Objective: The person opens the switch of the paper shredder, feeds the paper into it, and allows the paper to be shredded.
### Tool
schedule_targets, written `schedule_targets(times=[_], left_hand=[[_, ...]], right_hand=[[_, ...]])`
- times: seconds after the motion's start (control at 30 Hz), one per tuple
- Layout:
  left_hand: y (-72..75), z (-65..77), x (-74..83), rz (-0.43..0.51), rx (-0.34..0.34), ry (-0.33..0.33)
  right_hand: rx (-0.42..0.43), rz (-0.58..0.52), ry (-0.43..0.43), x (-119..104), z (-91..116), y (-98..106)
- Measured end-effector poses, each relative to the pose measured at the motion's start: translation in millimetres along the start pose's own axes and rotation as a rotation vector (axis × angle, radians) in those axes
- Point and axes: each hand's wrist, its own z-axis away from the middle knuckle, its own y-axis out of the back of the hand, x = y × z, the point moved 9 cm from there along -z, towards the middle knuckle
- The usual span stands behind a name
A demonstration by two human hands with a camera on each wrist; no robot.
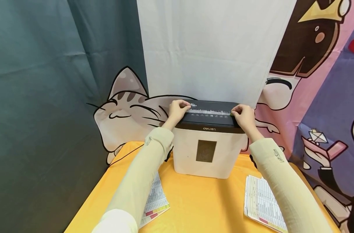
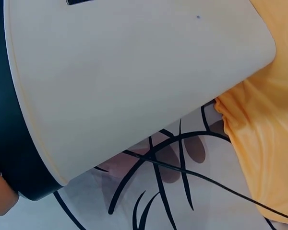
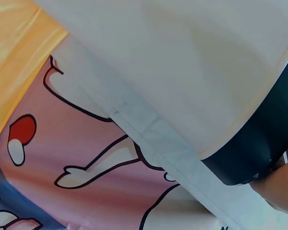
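A paper shredder (image 1: 207,152) with a white bin, a small dark window and a dark top stands upright on the table. Across its top runs a narrow printed strip of a paper sheet (image 1: 209,112), level with the slot; the rest of the sheet is hidden. My left hand (image 1: 178,111) pinches the sheet's left end, thumb and fingers together. At the other end, my right hand (image 1: 243,116) pinches it near a green edge. In the wrist views, only a bit of each hand shows beside the shredder's dark rim (image 2: 19,129).
Printed sheets (image 1: 156,197) lie under the left forearm, and another stack of sheets (image 1: 262,200) lies by the right forearm. A yellow cloth (image 1: 200,200) covers the table. A black cord (image 2: 206,178) trails off left of the shredder. Cartoon-printed curtains (image 1: 217,48) hang close behind.
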Motion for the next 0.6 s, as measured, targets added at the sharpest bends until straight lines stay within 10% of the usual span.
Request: schedule_targets(times=[0.6], left_hand=[[8.2, 12.0, 2.7, 0.059, -0.017, -0.072]], right_hand=[[0.044, -0.094, 0.125, -35, 14, -6]])
